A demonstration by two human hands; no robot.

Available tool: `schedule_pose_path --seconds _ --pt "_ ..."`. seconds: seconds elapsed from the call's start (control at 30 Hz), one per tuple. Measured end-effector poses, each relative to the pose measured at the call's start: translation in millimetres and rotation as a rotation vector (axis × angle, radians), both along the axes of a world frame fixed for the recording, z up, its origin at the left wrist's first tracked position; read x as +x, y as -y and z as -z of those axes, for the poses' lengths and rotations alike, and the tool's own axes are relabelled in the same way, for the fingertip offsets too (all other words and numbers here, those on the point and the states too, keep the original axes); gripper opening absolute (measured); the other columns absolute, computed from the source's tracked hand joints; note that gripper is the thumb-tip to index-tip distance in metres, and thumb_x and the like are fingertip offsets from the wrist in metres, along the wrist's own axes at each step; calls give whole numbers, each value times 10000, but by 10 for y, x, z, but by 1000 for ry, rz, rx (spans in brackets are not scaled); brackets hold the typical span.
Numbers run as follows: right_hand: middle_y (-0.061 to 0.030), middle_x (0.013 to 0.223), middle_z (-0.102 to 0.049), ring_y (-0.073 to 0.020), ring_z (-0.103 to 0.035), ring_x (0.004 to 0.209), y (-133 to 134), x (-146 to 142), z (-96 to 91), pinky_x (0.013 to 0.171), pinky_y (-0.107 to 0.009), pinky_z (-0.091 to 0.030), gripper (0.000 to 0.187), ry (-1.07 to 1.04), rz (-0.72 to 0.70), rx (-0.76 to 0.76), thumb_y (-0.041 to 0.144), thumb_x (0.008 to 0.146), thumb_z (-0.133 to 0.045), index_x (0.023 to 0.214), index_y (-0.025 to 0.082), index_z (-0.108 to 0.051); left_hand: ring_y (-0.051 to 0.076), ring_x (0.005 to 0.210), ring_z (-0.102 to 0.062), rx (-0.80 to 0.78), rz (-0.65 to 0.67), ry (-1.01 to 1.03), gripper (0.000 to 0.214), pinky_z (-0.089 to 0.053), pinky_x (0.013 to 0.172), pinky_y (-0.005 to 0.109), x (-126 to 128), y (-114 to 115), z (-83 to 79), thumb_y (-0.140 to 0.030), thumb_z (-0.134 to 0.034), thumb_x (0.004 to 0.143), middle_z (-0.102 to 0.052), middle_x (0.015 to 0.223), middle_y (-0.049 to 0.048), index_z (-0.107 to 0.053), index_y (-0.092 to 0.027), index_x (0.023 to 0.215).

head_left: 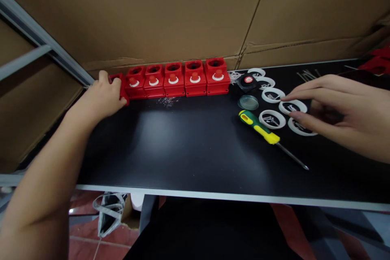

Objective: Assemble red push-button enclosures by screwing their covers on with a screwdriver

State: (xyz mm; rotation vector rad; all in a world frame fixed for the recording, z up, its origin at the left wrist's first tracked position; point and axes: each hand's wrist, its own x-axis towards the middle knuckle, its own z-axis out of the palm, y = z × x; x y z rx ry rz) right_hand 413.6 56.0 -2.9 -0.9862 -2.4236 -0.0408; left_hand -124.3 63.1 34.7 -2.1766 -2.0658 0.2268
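My left hand (102,93) is closed around a red plastic housing (123,87) at the left end of a row and covers most of it. Several similar red housings (195,86), each with a round opening on top and a red knob in a white ring, continue the row to the right. My right hand (338,105) hovers over white rings with its thumb and forefinger apart and nothing visible between them. Its fingertips are nearest to a white ring (300,105) with small metal pieces, probably screws, inside. Another white ring (282,125) with such pieces lies just left of the thumb.
A green-and-yellow screwdriver (258,129) lies in front of the rings. Behind it are a clear round disc (248,102) and a black tape measure (246,82). Cardboard (170,16) walls the back of the black table (183,150). Crumbs (167,101) lie before the housings.
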Motion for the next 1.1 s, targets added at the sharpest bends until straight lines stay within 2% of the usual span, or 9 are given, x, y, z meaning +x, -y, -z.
schedule_pose_path --seconds 0.2,0.33,0.47,0.57,0.67,0.77,0.9,0.97,1.1 --pt "-33 1078 -716 -130 -585 592 0 -38 -3 536 -357 -490 191 -28 -1 -24 438 1068 -637 1218 342 -706 498 1461 -603 -17 -101 -63 550 -461 1267 589 53 -65 -33 -315 -485 1128 -393 1560 373 -509 99 1488" --pt "-32 1087 -736 -129 -638 624 41 -36 -56 573 -350 -505 159 -10 32 40 402 1083 -618 1197 320 -694 462 1423 -635 -8 -133 -80 532 -482 1261 559 55 -115 -11 -272 -515 1104 -383 1580 339 -515 64 1517" --pt "-36 1029 -766 -157 -650 682 13 -39 -200 583 -357 -453 169 8 128 136 398 1108 -577 1148 316 -720 445 1405 -649 -3 -148 -94 544 -501 1249 530 50 -143 -1 -259 -544 1076 -403 1583 338 -528 61 1516" --pt "-47 925 -761 -179 -647 715 -103 -54 -377 613 -370 -427 289 66 191 179 485 1130 -533 1162 296 -749 465 1435 -627 9 -159 -125 555 -504 1247 543 63 -142 1 -281 -541 1070 -429 1585 341 -546 47 1518" --pt "-78 955 -792 -202 -670 732 -225 -122 -573 629 -390 -404 547 148 248 205 665 1128 -422 1222 253 -769 499 1436 -615 30 -166 -166 556 -521 1220 583 111 -121 0 -310 -508 1066 -490 1542 340 -580 38 1494" --pt "-69 995 -828 -249 -770 925 -314 -269 -682 729 -396 -458 550 130 408 261 603 1149 -377 1260 256 -790 511 1387 -635 64 -178 -193 547 -572 1144 618 191 -80 -9 -349 -443 1071 -553 1488 336 -634 14 1432" --pt "-87 1322 -843 -317 -776 1256 -470 -412 -548 933 -442 -560 467 178 414 138 403 1117 -390 1319 245 -781 503 1408 -604 143 -174 -209 545 -598 1099 637 311 -8 -20 -358 -365 1079 -591 1464 322 -654 -20 1394" --pt "-98 1321 -838 -336 -786 1215 -558 -396 -403 878 -454 -569 448 234 432 51 344 1089 -402 1303 245 -783 493 1409 -603 162 -156 -195 529 -593 1109 630 361 15 -21 -341 -366 1070 -607 1453 311 -657 -31 1385" --pt "-134 1239 -831 -316 -781 1134 -660 -285 -182 882 -441 -575 335 219 281 -24 262 1066 -458 1163 218 -775 440 1383 -642 115 -84 -140 519 -578 1148 565 400 11 -13 -374 -377 1091 -650 1447 272 -642 -50 1398"
